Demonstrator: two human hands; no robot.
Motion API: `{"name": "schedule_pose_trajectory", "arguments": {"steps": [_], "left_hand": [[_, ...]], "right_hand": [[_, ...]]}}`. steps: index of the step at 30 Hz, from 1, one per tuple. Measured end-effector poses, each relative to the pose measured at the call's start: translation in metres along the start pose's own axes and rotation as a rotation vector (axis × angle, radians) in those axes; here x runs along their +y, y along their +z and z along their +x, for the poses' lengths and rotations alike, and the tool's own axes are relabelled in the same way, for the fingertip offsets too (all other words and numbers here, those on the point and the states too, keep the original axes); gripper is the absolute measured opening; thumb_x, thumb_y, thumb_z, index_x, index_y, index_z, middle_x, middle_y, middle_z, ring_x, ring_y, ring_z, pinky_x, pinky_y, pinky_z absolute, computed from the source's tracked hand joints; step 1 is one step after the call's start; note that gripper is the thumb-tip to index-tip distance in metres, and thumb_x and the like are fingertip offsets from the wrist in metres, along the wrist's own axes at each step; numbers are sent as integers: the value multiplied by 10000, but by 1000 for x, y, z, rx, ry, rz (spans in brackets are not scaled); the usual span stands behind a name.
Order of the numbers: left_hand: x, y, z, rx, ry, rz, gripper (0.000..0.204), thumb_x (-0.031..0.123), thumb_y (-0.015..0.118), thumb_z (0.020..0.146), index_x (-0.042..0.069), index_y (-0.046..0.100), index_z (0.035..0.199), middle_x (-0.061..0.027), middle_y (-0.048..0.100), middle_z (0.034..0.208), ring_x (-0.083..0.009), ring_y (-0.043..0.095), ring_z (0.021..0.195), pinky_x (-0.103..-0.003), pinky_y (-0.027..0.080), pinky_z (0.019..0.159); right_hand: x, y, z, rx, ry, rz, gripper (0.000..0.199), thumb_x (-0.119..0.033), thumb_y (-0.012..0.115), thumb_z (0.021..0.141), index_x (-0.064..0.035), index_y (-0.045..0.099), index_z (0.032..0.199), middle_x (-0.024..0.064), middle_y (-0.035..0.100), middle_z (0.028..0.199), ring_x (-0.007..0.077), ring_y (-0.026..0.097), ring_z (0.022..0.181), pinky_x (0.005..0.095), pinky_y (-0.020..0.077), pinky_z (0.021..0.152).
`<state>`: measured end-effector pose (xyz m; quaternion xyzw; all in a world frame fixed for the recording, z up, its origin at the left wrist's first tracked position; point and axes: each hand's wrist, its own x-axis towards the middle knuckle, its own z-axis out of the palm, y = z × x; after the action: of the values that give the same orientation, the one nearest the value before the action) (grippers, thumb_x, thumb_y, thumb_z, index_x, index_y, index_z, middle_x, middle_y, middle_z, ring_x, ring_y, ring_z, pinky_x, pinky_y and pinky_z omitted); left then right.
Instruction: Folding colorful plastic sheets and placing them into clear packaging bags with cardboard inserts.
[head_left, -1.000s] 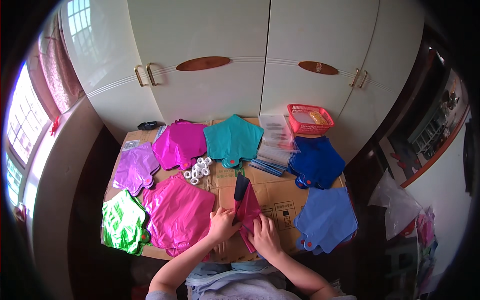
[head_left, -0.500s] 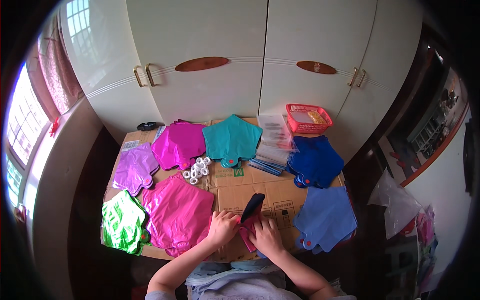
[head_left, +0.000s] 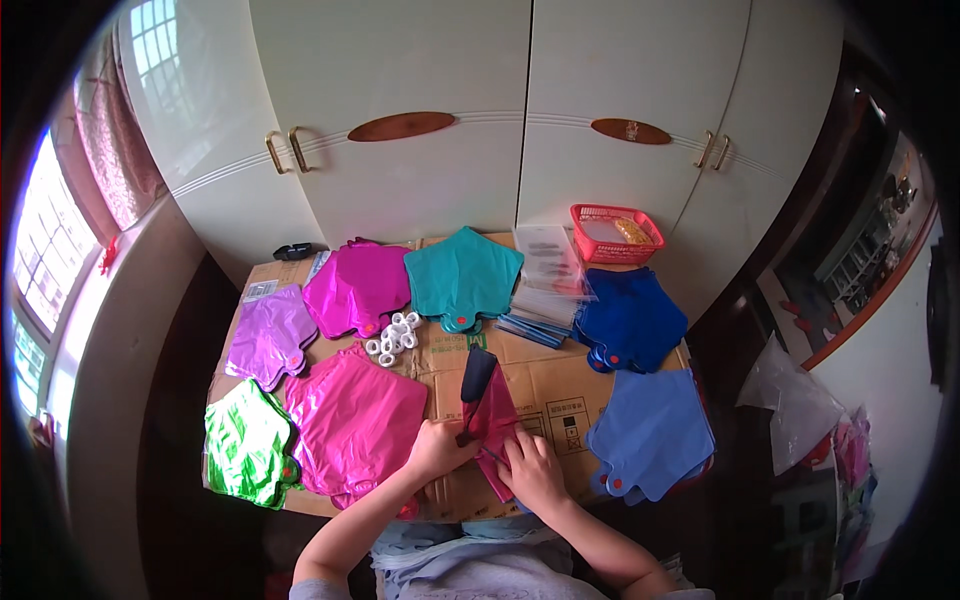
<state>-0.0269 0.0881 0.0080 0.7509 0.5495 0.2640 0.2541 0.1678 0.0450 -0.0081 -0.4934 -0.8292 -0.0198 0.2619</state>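
A folded pink foil balloon (head_left: 495, 402) lies at the front middle of the cardboard, between my hands. Beside its left edge a dark, flat piece with a blunt end (head_left: 478, 375) sticks up; its exact kind is unclear. My left hand (head_left: 443, 448) is closed in a fist around the lower part of this dark piece, close against the pink foil. My right hand (head_left: 532, 468) has its fingers bent onto the foil's right side, pinching it. To the left of my left hand spreads a stack of pink foil balloons (head_left: 355, 425).
Around the cardboard sheet (head_left: 455, 375) lie stacks of green (head_left: 248, 440), lilac (head_left: 268, 335), magenta (head_left: 355, 285), teal (head_left: 463, 275), dark blue (head_left: 632, 315) and light blue (head_left: 652, 430) foil balloons. White rings (head_left: 388, 345), clear plastic sleeves (head_left: 548, 262) and a red basket (head_left: 618, 240) sit farther back.
The dark piece has swung from leaning right to nearly upright and moved up and left. More pink foil now stands out between my hands. My right hand has stayed nearly in place.
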Motion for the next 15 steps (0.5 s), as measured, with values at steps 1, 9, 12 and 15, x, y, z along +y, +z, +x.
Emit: {"name": "schedule_pose_trajectory", "arguments": {"steps": [1, 9, 12, 15], "left_hand": [[-1, 0, 0, -2, -1, 22, 286, 240, 737, 680, 0, 585, 648, -179, 585, 647, -364, 607, 673, -434, 491, 633], [1, -6, -1, -112, 209, 235, 185, 175, 670, 733, 44, 618, 852, -94, 638, 927, -277, 615, 885, -398, 461, 760], [1, -5, -2, -17, 336, 191, 171, 167, 659, 731, 56, 619, 855, -71, 635, 903, -261, 609, 893, -396, 456, 759], [3, -6, -3, -10, 412, 261, 182, 159, 654, 721, 77, 631, 882, -57, 633, 887, -240, 603, 875, -377, 455, 765]], "right_hand": [[0, 0, 0, -2, 0, -1, 353, -247, 659, 765, -10, 562, 1008, 176, 538, 1115, 291, 527, 903, 366, 464, 812], [1, 1, -2, -10, 15, 11, 341, -253, 656, 765, -17, 559, 991, 180, 541, 1105, 295, 529, 889, 370, 466, 803], [1, 2, -2, -20, 17, 16, 347, -246, 659, 760, -15, 554, 996, 183, 542, 1097, 303, 535, 895, 375, 467, 807], [2, 3, -2, -10, 22, 51, 355, -230, 664, 751, -11, 546, 1005, 191, 540, 1102, 316, 542, 911, 387, 469, 815]]}}
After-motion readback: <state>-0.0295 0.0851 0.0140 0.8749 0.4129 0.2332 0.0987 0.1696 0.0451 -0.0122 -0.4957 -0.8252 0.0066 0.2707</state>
